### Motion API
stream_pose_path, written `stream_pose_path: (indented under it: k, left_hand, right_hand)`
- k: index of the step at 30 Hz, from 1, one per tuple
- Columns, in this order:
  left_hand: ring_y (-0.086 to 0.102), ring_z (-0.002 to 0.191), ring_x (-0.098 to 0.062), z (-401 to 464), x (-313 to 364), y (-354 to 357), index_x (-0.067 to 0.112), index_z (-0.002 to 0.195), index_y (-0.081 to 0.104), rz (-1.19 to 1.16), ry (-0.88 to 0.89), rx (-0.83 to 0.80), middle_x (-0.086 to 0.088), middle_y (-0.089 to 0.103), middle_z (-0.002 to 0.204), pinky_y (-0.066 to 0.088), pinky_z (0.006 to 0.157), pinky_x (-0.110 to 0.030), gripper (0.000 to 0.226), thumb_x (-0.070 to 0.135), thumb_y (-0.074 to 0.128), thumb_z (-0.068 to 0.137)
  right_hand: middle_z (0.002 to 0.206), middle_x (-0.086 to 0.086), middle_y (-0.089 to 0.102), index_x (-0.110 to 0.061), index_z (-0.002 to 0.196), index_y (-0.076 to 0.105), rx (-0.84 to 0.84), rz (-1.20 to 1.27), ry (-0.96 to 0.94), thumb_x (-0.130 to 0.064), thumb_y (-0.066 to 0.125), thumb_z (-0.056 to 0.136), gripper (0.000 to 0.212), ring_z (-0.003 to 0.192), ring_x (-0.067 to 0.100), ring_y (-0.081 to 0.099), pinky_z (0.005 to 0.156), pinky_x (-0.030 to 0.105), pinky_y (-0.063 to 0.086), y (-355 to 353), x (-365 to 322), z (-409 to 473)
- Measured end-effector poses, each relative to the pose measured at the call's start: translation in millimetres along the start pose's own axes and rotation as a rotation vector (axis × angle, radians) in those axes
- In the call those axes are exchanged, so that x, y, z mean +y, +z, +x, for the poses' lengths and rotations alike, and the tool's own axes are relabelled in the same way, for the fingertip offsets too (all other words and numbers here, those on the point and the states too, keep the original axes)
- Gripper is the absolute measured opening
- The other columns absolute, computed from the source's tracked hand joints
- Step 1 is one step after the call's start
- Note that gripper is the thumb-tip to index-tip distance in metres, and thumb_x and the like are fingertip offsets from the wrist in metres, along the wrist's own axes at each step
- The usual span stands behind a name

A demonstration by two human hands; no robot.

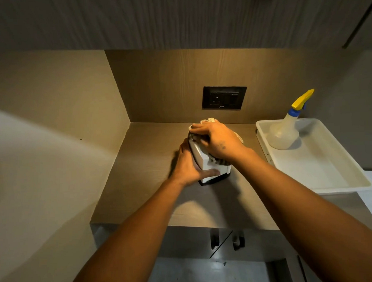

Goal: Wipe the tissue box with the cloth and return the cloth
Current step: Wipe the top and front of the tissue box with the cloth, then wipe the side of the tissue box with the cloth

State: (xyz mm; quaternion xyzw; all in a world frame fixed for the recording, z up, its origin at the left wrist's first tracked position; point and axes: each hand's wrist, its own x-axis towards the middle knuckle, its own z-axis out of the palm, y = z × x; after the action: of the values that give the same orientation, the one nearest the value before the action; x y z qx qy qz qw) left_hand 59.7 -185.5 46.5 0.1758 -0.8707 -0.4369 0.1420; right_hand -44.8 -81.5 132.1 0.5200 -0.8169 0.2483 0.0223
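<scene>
Wiping the tissue box (205, 161) mid-tabletop (143, 164).
Left hand (187, 166) is clasping the light, rigid box's side, steadying it; right hand (218, 140) is pressing the soft cloth (209, 120) on top, fingers clenched.

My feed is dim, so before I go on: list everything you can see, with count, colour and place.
tissue box: one, white with a dark base, middle of the counter, held between both hands
cloth: one, whitish, on top of the tissue box under the right hand
counter: one, brown wood grain
tray: one, white, right end of the counter
spray bottle: one, clear with a yellow and blue trigger, standing in the tray
wall socket: one, black, on the back panel
left hand: one, gripping the box's left side
right hand: one, pressing the cloth on the box
</scene>
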Motion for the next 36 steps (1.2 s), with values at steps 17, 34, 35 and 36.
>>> stream_pose_path:
  k: [17,34,35,36]
  left_hand:
    - [0.044,0.133,-0.017,-4.7,-3.7,6.7,0.028,0.152,0.020,-0.009,-0.065,-0.030,0.002,0.041,0.147,0.042,0.104,-0.035,0.143,0.072,0.094,0.037]
    - [0.005,0.158,-0.025,2.0,37.4,-34.3,0.030,0.162,-0.013,0.151,-0.061,-0.100,0.003,-0.006,0.173,0.016,0.125,-0.050,0.154,0.094,0.069,0.048]
    - [-0.003,0.159,-0.021,7.8,50.3,-32.9,0.025,0.163,-0.011,0.204,-0.016,-0.060,0.003,-0.010,0.173,0.009,0.125,-0.047,0.145,0.098,0.057,0.058]
    - [-0.009,0.158,-0.020,15.1,64.3,-28.9,0.019,0.164,-0.007,0.274,0.021,-0.029,0.000,-0.011,0.173,0.003,0.125,-0.044,0.132,0.097,0.045,0.070]
  right_hand:
    - [0.109,0.003,0.070,-0.027,0.114,0.070,0.112,0.165,0.462,-0.028,0.056,0.093,0.025,0.102,0.023,0.062,0.086,0.038,0.050,-3.7,13.1,3.5]
    - [0.097,0.011,0.076,-0.014,0.108,0.071,0.670,1.770,1.013,-0.024,0.059,0.096,0.020,0.093,0.029,0.072,0.073,0.043,0.059,-6.5,58.7,-122.1]
    - [0.098,0.012,0.075,-0.013,0.107,0.070,0.689,1.834,1.015,-0.025,0.058,0.096,0.020,0.095,0.031,0.071,0.079,0.047,0.057,-2.3,61.2,-126.2]
    - [0.098,0.014,0.075,-0.012,0.109,0.069,0.699,1.881,1.025,-0.025,0.058,0.096,0.022,0.096,0.031,0.070,0.083,0.049,0.056,1.6,61.9,-128.4]
